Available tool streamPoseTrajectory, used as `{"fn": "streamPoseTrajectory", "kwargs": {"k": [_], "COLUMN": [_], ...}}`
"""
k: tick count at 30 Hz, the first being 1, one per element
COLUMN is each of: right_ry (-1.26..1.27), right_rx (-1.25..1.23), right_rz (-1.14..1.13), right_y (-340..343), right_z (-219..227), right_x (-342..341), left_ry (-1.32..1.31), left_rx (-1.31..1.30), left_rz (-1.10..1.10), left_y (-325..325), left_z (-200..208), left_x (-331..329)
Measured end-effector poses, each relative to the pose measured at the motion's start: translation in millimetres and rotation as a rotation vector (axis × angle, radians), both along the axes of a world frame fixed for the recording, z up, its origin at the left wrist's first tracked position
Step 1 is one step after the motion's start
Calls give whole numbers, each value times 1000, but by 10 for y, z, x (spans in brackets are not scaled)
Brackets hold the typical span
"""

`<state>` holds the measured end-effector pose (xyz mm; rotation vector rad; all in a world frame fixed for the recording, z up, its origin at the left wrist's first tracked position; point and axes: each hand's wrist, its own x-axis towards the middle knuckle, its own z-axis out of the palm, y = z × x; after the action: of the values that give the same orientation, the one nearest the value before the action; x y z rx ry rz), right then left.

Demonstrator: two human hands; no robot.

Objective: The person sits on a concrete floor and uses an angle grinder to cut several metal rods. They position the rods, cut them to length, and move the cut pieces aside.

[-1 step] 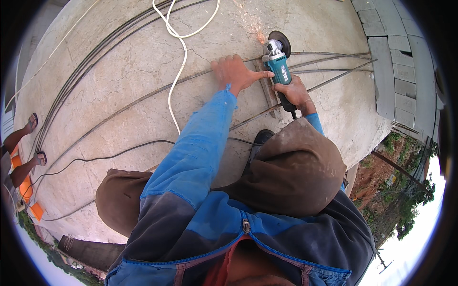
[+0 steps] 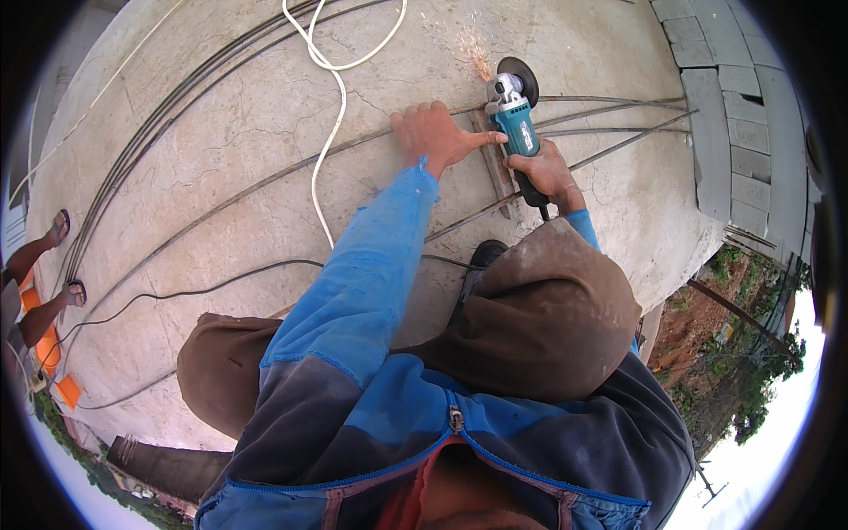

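Observation:
My right hand is wrapped round the teal body of an angle grinder. The grinder's dark disc stands on edge at the far end, and orange sparks spray away from its head. Left of it, my left hand is closed over a long steel rod, its thumb stretched out against the grinder's side. The rod passes beneath the hand toward the grinder. A narrow flat bar lies crosswise under the rods, partly hidden by the grinder. The exact cutting point is hidden.
Several steel rods curve across the cracked concrete slab on the left. A white hose or cable loops ahead, and a black cord crosses near my knees. Grey blocks edge the right side. Another person's sandalled foot is at left.
The spark spray differs slightly in shape. Both hands and the grinder have stayed in place.

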<state>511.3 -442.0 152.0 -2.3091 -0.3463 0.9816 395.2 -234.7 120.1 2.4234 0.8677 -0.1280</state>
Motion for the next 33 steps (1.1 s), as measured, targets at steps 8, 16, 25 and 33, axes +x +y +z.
{"fn": "streamPoseTrajectory", "kwargs": {"k": [8, 16, 25, 33], "right_ry": [-25, -60, -39, 169], "right_rx": [-20, -7, 246, 697], "right_rz": [43, 60, -73, -385], "right_y": [-20, 96, 50, -625], "right_z": [73, 150, 424, 592], "right_x": [26, -38, 229, 340], "left_ry": [-56, -25, -27, -316], "left_rx": [17, 24, -8, 146], "left_rz": [8, 23, -69, -35], "left_y": [-27, -10, 17, 25], "left_z": [-20, -81, -25, -203], "left_x": [8, -21, -55, -159]}}
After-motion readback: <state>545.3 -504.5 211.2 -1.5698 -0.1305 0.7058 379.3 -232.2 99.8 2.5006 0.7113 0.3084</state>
